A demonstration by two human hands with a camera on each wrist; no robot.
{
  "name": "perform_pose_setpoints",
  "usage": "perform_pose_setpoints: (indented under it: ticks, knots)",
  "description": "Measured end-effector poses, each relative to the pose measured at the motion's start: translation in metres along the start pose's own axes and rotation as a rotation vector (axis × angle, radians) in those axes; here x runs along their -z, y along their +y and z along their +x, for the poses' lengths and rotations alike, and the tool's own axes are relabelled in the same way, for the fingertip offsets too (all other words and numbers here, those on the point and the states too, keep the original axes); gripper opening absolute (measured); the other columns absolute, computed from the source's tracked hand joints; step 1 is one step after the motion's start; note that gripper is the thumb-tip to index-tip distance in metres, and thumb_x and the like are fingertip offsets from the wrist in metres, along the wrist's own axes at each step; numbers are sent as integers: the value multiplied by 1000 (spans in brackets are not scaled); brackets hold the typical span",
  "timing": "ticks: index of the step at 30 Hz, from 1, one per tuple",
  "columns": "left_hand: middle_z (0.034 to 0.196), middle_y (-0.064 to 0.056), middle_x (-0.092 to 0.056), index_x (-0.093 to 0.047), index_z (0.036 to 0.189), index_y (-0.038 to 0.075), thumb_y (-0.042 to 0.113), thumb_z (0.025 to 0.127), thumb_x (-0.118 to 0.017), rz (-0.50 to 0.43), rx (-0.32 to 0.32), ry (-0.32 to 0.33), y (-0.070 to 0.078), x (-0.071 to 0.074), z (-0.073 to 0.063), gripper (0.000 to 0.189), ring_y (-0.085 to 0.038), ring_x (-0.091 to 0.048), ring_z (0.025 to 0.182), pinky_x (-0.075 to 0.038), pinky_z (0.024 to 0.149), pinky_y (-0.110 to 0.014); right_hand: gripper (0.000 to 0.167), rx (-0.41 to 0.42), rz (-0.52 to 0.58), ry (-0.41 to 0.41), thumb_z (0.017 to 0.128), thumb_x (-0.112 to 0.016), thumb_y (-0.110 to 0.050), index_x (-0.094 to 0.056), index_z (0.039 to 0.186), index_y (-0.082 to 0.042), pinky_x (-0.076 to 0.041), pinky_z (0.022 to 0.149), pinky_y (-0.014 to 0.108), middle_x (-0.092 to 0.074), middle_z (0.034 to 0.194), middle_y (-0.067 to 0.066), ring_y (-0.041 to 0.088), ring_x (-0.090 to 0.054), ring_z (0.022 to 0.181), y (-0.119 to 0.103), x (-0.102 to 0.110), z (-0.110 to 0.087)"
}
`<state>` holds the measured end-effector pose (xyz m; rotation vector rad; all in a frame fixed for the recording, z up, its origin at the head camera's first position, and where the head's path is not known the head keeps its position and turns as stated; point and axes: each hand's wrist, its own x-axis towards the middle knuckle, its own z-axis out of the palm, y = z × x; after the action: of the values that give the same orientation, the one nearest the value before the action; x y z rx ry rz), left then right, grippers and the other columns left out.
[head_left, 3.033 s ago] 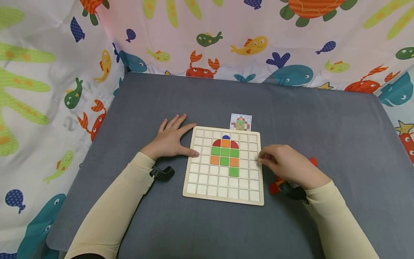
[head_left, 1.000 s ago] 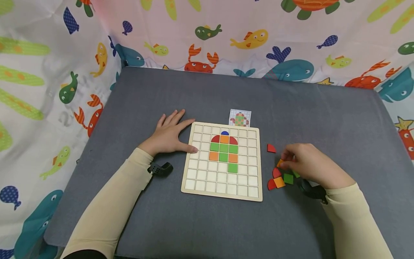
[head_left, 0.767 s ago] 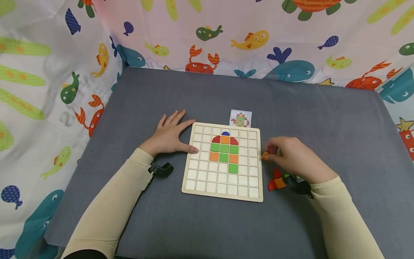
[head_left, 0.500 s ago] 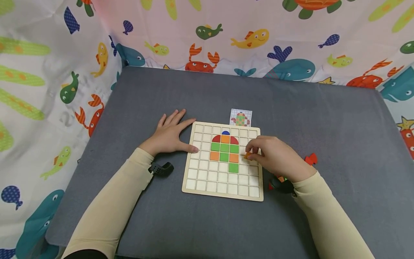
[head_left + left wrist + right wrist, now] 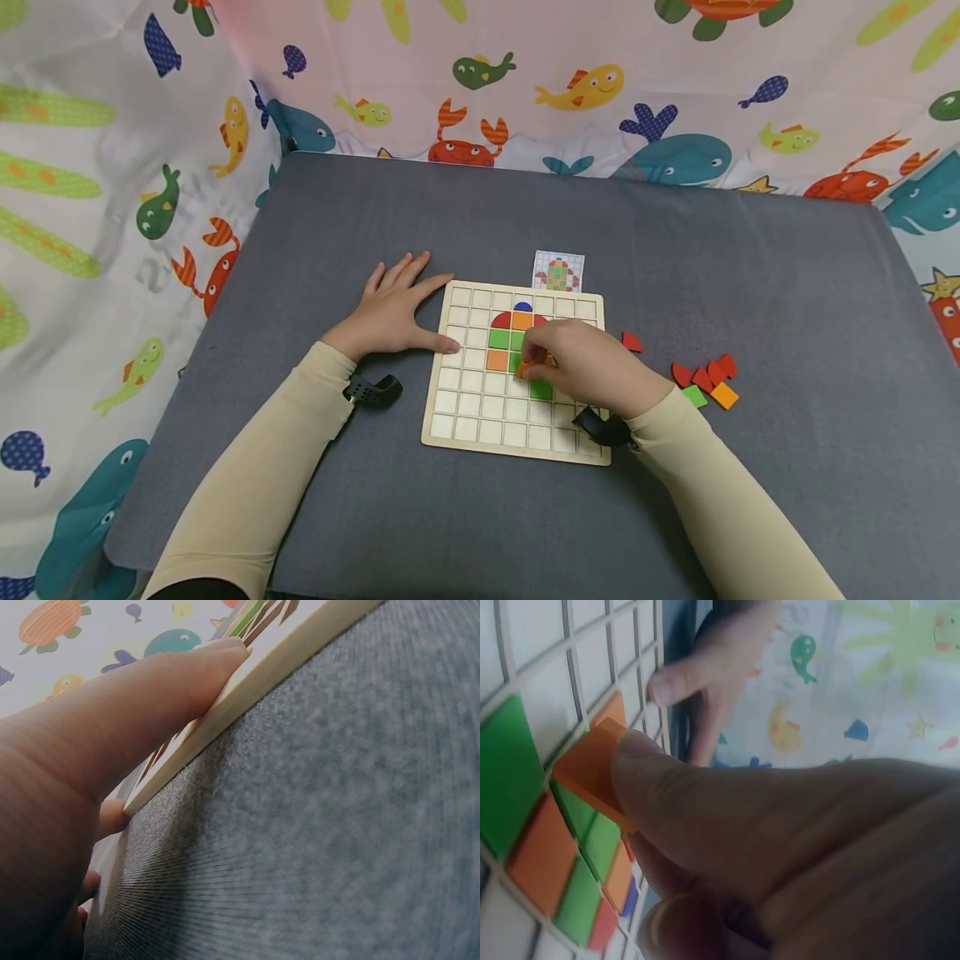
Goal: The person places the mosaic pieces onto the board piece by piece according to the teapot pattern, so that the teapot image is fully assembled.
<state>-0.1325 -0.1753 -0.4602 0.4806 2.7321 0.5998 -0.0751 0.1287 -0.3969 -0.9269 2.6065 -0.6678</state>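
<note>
A wooden grid board (image 5: 465, 421) lies on the grey table, with green, orange, red and blue pieces set in its upper middle cells. My left hand (image 5: 393, 321) lies spread at the board's left side, its thumb resting on the edge, as the left wrist view also shows at the thumb (image 5: 172, 682). Over the middle of the board, my right hand (image 5: 588, 362) pinches an orange square tile (image 5: 592, 769) between thumb and fingers. The tile is tilted just above the cells, near the green tiles. Part of the pattern is hidden under the right hand in the head view.
A small printed pattern card (image 5: 558, 272) lies against the board's far edge. Right of the board are several loose pieces: a lone red piece (image 5: 632, 342), a cluster of red pieces (image 5: 702, 379), an orange tile (image 5: 724, 396) and a green tile (image 5: 694, 396).
My right hand went to the loose pieces, picked up an orange tile, and carried it left over the board's middle. The left hand stays in place on the board's edge.
</note>
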Motion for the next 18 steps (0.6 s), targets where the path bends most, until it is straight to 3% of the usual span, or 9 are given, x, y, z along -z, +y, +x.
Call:
perform_pose_setpoints:
  ticks: [8, 18]
  knots:
    - [178, -4, -3, -32, 167, 34, 84, 70, -78, -3, -5, -1, -2, -1, 0, 117, -27, 6, 164, 10, 127, -59, 16, -12, 27, -71, 89, -86, -17, -71, 86, -21, -50, 69, 30, -66, 81, -12, 10, -57, 73, -2, -12, 8]
    - [178, -3, -2, -32, 167, 34, 84, 70, -78, 2, -6, -1, -3, 0, 1, 118, -26, 6, 164, 9, 127, -59, 16, 15, 9, -63, 90, -85, -16, -70, 86, -20, -48, 69, 29, -65, 82, -11, 10, -55, 73, 0, -17, 7]
